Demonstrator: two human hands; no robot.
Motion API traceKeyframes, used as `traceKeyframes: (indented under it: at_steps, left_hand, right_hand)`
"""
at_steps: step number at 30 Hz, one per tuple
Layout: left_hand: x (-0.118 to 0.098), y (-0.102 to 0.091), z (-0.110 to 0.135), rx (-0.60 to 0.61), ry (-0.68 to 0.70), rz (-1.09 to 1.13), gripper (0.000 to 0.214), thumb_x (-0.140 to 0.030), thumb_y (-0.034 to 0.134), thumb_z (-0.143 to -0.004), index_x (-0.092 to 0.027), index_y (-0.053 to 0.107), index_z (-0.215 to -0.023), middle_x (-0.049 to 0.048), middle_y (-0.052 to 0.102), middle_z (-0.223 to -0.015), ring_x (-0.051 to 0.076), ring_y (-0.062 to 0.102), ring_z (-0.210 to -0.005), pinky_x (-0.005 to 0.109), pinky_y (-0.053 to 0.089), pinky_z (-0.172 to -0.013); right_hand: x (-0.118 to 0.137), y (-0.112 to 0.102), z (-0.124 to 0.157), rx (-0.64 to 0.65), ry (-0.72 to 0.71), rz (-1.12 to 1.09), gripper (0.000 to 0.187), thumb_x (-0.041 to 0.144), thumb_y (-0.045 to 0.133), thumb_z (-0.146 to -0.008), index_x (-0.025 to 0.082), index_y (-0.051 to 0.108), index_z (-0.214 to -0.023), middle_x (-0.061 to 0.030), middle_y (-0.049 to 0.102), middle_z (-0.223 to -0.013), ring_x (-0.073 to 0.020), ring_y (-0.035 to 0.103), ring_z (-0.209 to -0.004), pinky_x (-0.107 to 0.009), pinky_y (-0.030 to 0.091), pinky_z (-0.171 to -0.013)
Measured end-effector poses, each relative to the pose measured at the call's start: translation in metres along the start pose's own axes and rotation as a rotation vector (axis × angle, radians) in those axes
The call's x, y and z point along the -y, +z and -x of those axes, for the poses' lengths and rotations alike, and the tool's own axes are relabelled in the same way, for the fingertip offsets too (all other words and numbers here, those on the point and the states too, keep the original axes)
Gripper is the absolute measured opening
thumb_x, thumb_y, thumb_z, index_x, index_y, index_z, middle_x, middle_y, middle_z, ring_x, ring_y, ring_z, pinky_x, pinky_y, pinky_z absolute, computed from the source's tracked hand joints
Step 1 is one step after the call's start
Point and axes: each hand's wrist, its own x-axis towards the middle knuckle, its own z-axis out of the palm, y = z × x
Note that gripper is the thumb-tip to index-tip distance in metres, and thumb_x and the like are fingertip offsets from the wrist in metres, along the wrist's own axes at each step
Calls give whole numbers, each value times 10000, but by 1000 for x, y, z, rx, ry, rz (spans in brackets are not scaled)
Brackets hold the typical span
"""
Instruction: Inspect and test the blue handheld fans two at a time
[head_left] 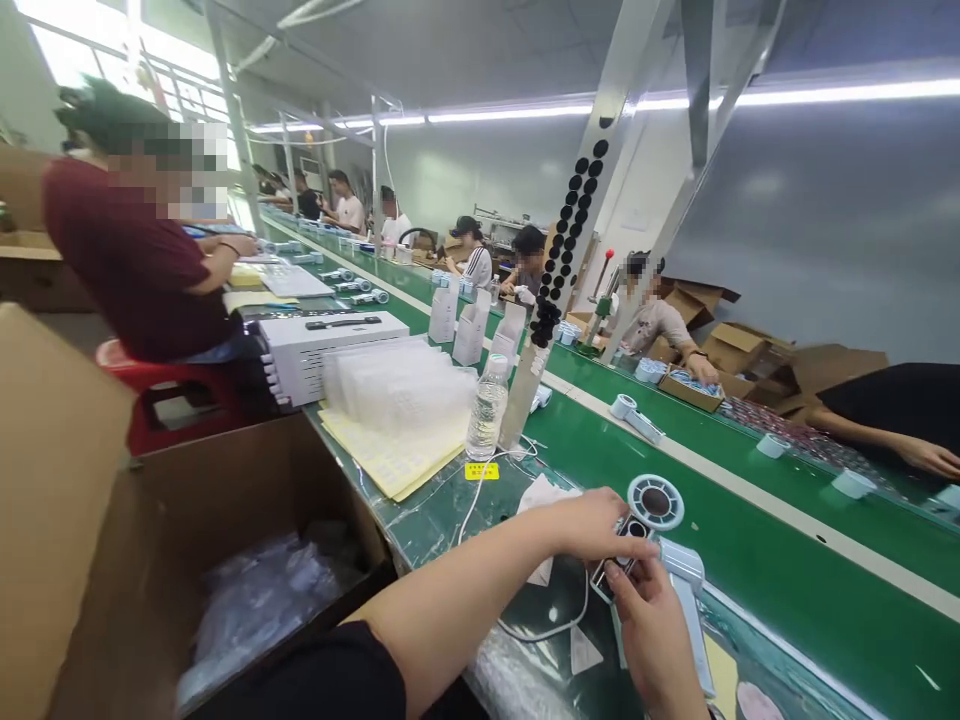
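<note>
Over the near edge of the green bench, my left hand (600, 525) and my right hand (656, 620) meet around a light-blue handheld fan (655, 502) with a round, spoked head. Its lower part looks dark and shiny between my fingers and is partly hidden. My left hand grips it from the far side, while the right thumb and fingers pinch it from the near side. Just beyond my right hand lies another light-blue fan body (686, 590), its handle running towards me. A white cable (544, 637) curls on the bench beside my left forearm.
A water bottle (487, 408) stands by a metal post (536, 370). Left of it are stacked clear plastic sleeves (397, 385) and a white box (330, 345). An open carton (247, 460) sits at my left. Another fan (636, 418) lies on the green conveyor (750, 540); co-workers sit along it.
</note>
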Motion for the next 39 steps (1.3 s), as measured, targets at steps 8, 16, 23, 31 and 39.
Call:
traceKeyframes:
  at_steps: [8, 16, 23, 31, 39]
  left_hand:
    - [8, -88, 91, -217, -59, -448, 272, -342, 481, -953, -256, 711, -1069, 22, 733, -1056, 175, 666, -981, 292, 503, -900]
    - [120, -123, 151, -448, -478, -756, 327, -184, 428, -879, -194, 729, -1007, 106, 650, -954, 260, 645, -960, 382, 499, -905]
    - [128, -120, 148, -364, -482, -790, 344, -170, 396, -900, -211, 709, -1039, 98, 637, -1027, 231, 632, -995, 341, 478, -937]
    - [102, -135, 133, -301, -515, -841, 119, -166, 472, -848, -206, 573, -798, 71, 603, -925, 222, 613, -827, 331, 469, -771]
    - [3, -67, 113, -123, -96, -723, 148, -218, 408, -946, -211, 531, -864, 28, 587, -872, 185, 560, -833, 295, 440, -767]
  right_hand:
    - [7, 14, 16, 151, 141, -148, 555, 420, 908, -603, 228, 632, -1045, -51, 728, -994, -233, 683, -889, -407, 578, -843]
    - [11, 35, 38, 272, 198, -216, 591, 391, 905, -597, 228, 620, -1089, -57, 710, -1019, -211, 668, -871, -363, 581, -769]
    - [4, 37, 34, 277, 221, -203, 528, 305, 867, -590, 209, 602, -1035, -22, 691, -918, -180, 643, -799, -333, 563, -728]
    - [8, 37, 35, 341, 213, -203, 475, 258, 843, -611, 220, 601, -1019, -27, 698, -967, -190, 653, -856, -332, 551, -752]
    - [10, 39, 36, 379, 270, -258, 458, 297, 851, -619, 200, 589, -983, -7, 671, -896, -164, 634, -758, -329, 519, -732]
